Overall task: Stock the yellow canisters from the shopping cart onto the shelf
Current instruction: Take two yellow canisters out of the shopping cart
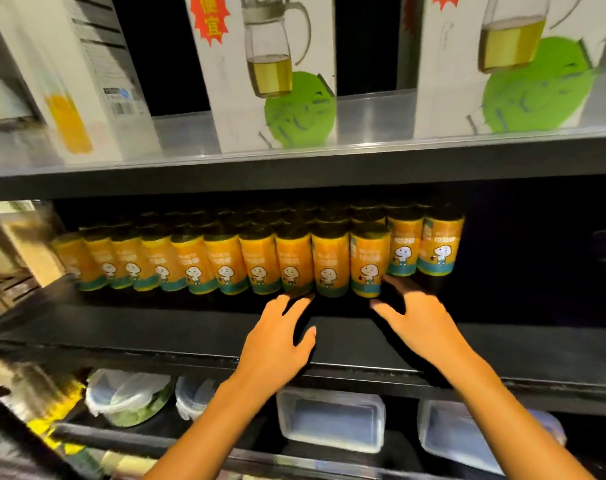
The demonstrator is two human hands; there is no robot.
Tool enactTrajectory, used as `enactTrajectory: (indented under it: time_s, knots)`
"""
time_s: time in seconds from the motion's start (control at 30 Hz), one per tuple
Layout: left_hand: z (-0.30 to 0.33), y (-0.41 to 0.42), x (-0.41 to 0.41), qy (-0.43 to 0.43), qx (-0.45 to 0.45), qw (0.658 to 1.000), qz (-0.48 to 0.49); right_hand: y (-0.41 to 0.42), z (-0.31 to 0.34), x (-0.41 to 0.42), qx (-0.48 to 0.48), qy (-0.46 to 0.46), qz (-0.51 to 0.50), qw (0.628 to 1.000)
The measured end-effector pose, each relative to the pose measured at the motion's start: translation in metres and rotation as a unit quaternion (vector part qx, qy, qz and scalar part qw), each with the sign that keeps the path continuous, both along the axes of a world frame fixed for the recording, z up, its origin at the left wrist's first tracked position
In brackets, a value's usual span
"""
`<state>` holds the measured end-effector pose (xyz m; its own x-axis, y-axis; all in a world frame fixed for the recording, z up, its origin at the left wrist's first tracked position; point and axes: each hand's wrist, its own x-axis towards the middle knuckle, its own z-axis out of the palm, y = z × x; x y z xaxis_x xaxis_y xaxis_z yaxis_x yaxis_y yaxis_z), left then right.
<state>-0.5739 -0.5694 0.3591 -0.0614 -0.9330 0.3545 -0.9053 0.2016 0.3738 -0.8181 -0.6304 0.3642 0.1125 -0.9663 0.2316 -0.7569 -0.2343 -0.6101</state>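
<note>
Several yellow canisters (260, 261) with dark lids and a cartoon figure stand upright in rows on the black middle shelf (156, 334). My left hand (277, 337) hovers just in front of the front row, fingers spread and empty. My right hand (415, 313) reaches in beside it, fingers spread, its fingertips close to the base of a front-row canister (369, 261). Neither hand holds anything. The shopping cart is out of view.
White boxes picturing glass jugs (270, 74) stand on the shelf above. Clear plastic food containers (332, 420) sit on the shelf below. The middle shelf is dark and bare to the right of the canisters (536, 289).
</note>
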Motion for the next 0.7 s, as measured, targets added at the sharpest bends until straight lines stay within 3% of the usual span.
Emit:
enactTrajectory:
  time_s: [0.07,0.17,0.33,0.47,0.7]
  knots:
    - [-0.001,0.021,0.019,0.028,-0.023,0.999,-0.021,0.027,-0.001,0.014,-0.022,0.001,-0.005,1.000]
    - [-0.009,0.068,0.062,0.030,-0.042,0.998,-0.039,0.076,-0.009,0.056,-0.070,-0.046,0.087,0.993]
    - [-0.046,0.162,0.145,0.034,-0.038,0.998,-0.042,0.155,-0.050,0.136,-0.082,-0.034,0.198,0.976]
    - [-0.090,0.242,0.205,0.055,-0.015,0.998,-0.008,0.218,-0.095,0.190,-0.028,-0.037,0.268,0.962]
    - [-0.192,0.396,0.288,0.093,0.056,0.989,0.097,0.298,-0.175,0.264,0.101,0.038,0.338,0.935]
